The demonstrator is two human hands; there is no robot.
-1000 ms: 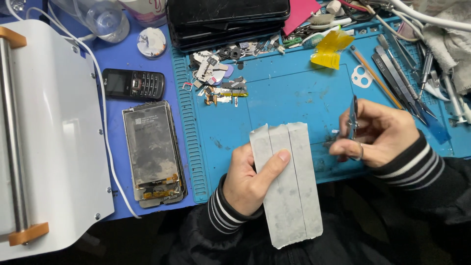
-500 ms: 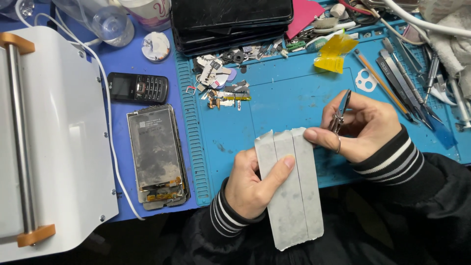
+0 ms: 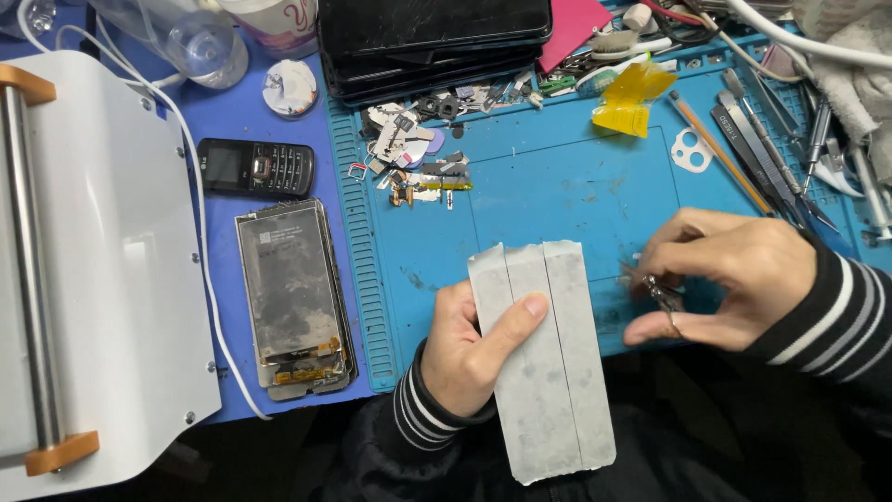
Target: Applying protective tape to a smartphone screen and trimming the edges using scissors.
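My left hand [image 3: 469, 349] grips a flat phone-sized slab covered with three strips of grey-white tape [image 3: 548, 363], thumb pressed on its front, held over the near edge of the blue work mat [image 3: 557, 195]. My right hand [image 3: 734, 279] is just to the slab's right, fingers pinched around metal tweezers [image 3: 662, 293], whose tips point left toward the slab's right edge. Both sleeves are black with white stripes.
An opened phone body [image 3: 293, 297] and a small black keypad phone [image 3: 255, 167] lie on the left. A white machine with orange-capped rollers [image 3: 93, 279] fills the far left. Small parts [image 3: 418, 158], stacked dark screens [image 3: 437, 37], yellow tape [image 3: 627, 98] and hand tools [image 3: 771, 149] crowd the back.
My right hand has dropped lower and turned the tweezers from upright to nearly flat beside the slab's right edge. The left hand and slab have barely moved.
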